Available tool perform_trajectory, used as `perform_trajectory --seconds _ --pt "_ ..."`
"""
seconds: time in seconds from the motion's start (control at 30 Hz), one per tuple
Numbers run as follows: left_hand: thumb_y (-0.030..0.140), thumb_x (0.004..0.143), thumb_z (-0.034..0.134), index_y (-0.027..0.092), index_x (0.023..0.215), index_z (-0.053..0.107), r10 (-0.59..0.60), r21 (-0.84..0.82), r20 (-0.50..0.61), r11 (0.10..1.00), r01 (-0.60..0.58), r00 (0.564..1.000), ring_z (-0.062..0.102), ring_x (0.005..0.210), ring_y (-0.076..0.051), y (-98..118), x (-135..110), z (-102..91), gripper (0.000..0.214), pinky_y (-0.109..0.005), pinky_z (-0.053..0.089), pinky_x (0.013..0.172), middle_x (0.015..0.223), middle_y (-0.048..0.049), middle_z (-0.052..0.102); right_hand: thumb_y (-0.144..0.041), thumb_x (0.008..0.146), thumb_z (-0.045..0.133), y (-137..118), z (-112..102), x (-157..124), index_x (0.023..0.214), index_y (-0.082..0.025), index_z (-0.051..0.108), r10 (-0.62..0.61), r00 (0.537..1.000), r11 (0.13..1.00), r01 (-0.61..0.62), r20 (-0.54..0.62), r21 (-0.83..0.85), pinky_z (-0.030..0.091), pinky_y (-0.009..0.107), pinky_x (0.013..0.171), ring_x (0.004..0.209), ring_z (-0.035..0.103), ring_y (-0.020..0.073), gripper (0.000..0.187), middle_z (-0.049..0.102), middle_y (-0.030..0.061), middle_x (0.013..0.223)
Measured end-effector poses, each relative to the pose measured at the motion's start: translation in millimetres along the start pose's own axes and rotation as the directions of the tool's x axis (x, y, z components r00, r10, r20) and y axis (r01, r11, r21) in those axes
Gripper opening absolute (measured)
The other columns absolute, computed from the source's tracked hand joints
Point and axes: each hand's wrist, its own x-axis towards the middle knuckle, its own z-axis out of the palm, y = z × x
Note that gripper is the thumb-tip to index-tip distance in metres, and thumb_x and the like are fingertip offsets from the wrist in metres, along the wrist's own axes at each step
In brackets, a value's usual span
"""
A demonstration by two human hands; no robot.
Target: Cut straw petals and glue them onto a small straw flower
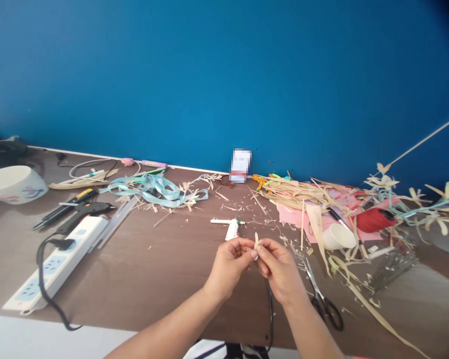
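Both my hands meet over the middle of the brown table (142, 279). My left hand (228, 267) and my right hand (280, 269) pinch a small pale straw piece (256, 241) between their fingertips, its tip sticking up above the fingers. Just beyond them lies a white glue gun (231, 228), whose black cord runs under my hands to the table's front edge. Black-handled scissors (324, 299) lie to the right of my right hand.
A white power strip (56, 264) with a black plug, a black glue gun (82, 213) and a white bowl (13, 183) are on the left. Light blue ribbon (153, 189) lies at the back. Straw strips, pink paper, a white cup (336, 236) and red thread (374, 219) crowd the right side.
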Motion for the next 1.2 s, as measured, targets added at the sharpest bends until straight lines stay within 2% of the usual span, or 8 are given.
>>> perform_trajectory --seconds 0.23,0.4,0.67,0.87,0.93,1.07,1.2 --pt "0.03 0.058 0.07 0.012 0.072 0.063 -0.029 -0.044 -0.021 0.999 0.028 0.999 0.051 0.056 -0.01 0 3 4.4 0.024 -0.02 0.04 0.048 0.065 -0.0025 0.059 -0.033 0.075 0.059 -2 -3 -2 0.069 -0.017 0.054 0.015 1.0 1.0 -0.015 0.006 0.024 0.018 0.018 0.037 0.035 0.027 0.0037 0.018 0.036 -0.0098 0.039" --pt "0.033 0.06 0.068 0.012 0.067 0.06 -0.034 -0.023 -0.025 0.999 0.034 0.999 0.043 0.047 -0.007 0 3 5.1 0.023 -0.019 0.038 0.043 0.061 0.0002 0.055 -0.034 0.077 0.057 1 -3 -3 0.073 -0.017 0.054 0.001 1.0 1.0 -0.001 -0.001 -0.004 0.02 0.018 0.038 0.035 0.028 0.0044 0.018 0.036 -0.0098 0.038" --pt "0.032 0.066 0.063 0.014 0.066 0.054 -0.008 0.087 -0.027 0.996 0.01 1.0 0.044 0.051 -0.009 -6 3 0.0 0.02 -0.019 0.035 0.042 0.058 0.0017 0.05 -0.037 0.074 0.059 3 -2 -3 0.075 -0.017 0.054 -0.087 0.994 0.955 0.067 -0.059 -0.288 0.022 0.018 0.037 0.036 0.031 0.0058 0.021 0.038 -0.0092 0.04" --pt "0.025 0.066 0.064 0.013 0.067 0.057 0.141 0.251 0.024 0.957 -0.142 0.99 0.047 0.06 -0.01 -2 -3 -5.5 0.014 -0.022 0.039 0.057 0.063 -0.0004 0.054 -0.035 0.076 0.055 -7 -1 -3 0.069 -0.017 0.055 -0.154 0.988 0.888 0.142 0.009 -0.437 0.026 0.02 0.039 0.04 0.036 0.007 0.019 0.047 -0.0046 0.052" --pt "0.026 0.065 0.065 0.013 0.07 0.059 0.108 0.225 0.046 0.967 -0.116 0.993 0.049 0.062 -0.011 2 -5 -7.7 0.016 -0.022 0.04 0.056 0.065 -0.0015 0.056 -0.033 0.076 0.056 -11 -1 -4 0.07 -0.017 0.057 -0.173 0.984 0.858 0.168 0.035 -0.485 0.03 0.02 0.042 0.045 0.04 0.0083 0.017 0.051 -0.0024 0.058" --pt "0.033 0.067 0.063 0.012 0.076 0.061 -0.048 0.041 0.075 0.998 0.045 0.996 0.05 0.057 -0.01 9 -5 -10.7 0.023 -0.02 0.039 0.048 0.067 -0.0028 0.058 -0.03 0.078 0.054 -16 -1 -5 0.072 -0.018 0.058 -0.257 0.963 0.765 0.255 0.082 -0.591 0.035 0.022 0.049 0.053 0.046 0.0115 0.014 0.054 0.0 0.065" --pt "0.033 0.065 0.065 0.011 0.073 0.062 -0.08 -0.018 0.082 0.996 0.082 0.993 0.05 0.052 -0.009 9 -2 -11.5 0.024 -0.018 0.039 0.044 0.062 -0.0021 0.056 -0.029 0.079 0.054 -18 -1 -4 0.069 -0.018 0.058 -0.303 0.946 0.731 0.306 0.112 -0.61 0.036 0.023 0.051 0.056 0.047 0.0124 0.015 0.051 -0.0005 0.064"
